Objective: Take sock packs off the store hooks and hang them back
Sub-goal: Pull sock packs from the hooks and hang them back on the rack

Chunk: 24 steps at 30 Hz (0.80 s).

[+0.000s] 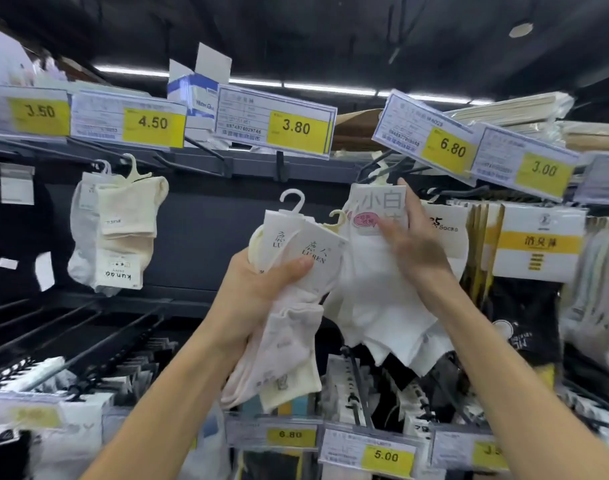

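My left hand [258, 292] grips a bunch of pale sock packs [296, 268] with white card labels and small plastic hangers, held in front of the dark shelf. My right hand [414, 240] pinches a white sock pack [379, 289] at its top card, right below a store hook [382, 166] under the 6.80 tag. Its hanger is hidden behind my fingers, so whether it sits on the hook is unclear. My right hand is motion-blurred.
Two cream and white sock packs [119, 230] hang on a hook at the left under the 4.50 tag. Bare black hooks [88, 334] stick out at lower left. More packaged socks [535, 244] fill the right side. Price tags [296, 128] line the rail.
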Tool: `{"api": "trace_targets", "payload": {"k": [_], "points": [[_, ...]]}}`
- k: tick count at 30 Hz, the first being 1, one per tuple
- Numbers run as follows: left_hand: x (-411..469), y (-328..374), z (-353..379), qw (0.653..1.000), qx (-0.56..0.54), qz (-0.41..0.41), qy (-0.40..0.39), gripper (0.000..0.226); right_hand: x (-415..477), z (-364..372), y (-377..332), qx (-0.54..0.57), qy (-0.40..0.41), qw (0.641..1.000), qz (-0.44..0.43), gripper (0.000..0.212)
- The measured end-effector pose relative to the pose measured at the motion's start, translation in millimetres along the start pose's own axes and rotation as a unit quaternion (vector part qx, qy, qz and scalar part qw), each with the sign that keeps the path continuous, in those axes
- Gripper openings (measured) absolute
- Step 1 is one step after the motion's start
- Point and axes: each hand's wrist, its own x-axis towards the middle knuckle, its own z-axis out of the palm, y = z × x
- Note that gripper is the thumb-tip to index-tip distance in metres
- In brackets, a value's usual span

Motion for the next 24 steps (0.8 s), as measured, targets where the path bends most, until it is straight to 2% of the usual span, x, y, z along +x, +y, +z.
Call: {"api": "trace_targets", "payload": {"k": [2,4,6,7,8,10,12,15,17,20,24], "points": [[-0.9,0.9,-1.8,1.0,0.002,0.008,0.007,0.02,-0.5,2.2,1.1,0.003,-0.009,0.999,0.031,0.052],[-1.1,0.9,-4.9,1.0,0.009,0.017,0.017,0.023,-9.5,5.3,-4.2,-0.059,0.0,0.998,0.033,0.049],[-1.1,-0.2,-9.2,0.999,0.01,0.029,0.02,0.022,-29.7,8.8,-13.0,-0.165,0.042,0.985,-0.004,0.059],[-1.2,-0.3,-10.8,0.999,0.008,0.034,0.02,0.021,-44.3,11.6,-19.3,-0.174,0.068,0.981,-0.043,0.061],[-1.0,-1.1,-12.8,0.999,0.007,0.04,0.021,0.021,-59.3,15.7,-27.0,-0.147,0.08,0.983,-0.079,0.058],[-1.5,-1.4,-14.9,0.998,0.0,0.054,0.024,0.023,-82.9,26.5,-43.0,-0.052,0.052,0.991,-0.111,0.048],[-2.5,-0.5,-15.4,0.997,-0.007,0.074,0.013,0.026,-92.6,36.7,-58.0,0.026,0.002,0.994,-0.102,0.044],[-7.3,0.8,-17.9,0.996,-0.003,0.089,0.007,0.023,-91.2,48.8,-71.8,0.098,-0.06,0.989,-0.093,0.024],[-11.0,3.7,-23.0,0.997,-0.007,0.065,0.035,0.016,-89.1,54.5,-76.3,0.121,-0.055,0.986,-0.103,0.028],[-15.9,8.9,-41.3,0.995,0.006,0.032,0.092,0.023,-84.9,61.7,-80.7,0.176,-0.038,0.978,-0.105,0.036],[-22.2,26.8,-70.7,0.985,0.086,0.057,0.135,0.024,-82.5,86.6,-92.3,0.23,-0.119,0.96,-0.104,0.028]]}}
